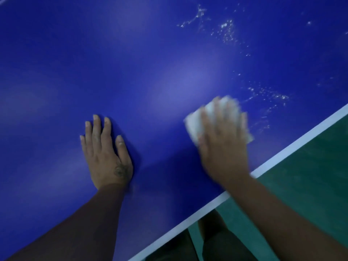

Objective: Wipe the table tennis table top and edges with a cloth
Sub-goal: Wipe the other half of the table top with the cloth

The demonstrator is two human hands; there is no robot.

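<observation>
The blue table tennis table top [131,63] fills most of the view, and its white edge line [282,155] runs diagonally at the lower right. My left hand [107,153] lies flat on the top with straight, spread fingers. My right hand [224,140], blurred by motion, presses a folded white cloth [197,123] onto the top close to the edge line. White specks and smears [226,31] dot the blue surface beyond the cloth, with more specks [269,95] just right of it.
Green floor [310,176] lies past the table edge at the right. My legs in dark clothing [216,242] stand at the bottom against the edge. A white line [3,0] shows at the top left corner.
</observation>
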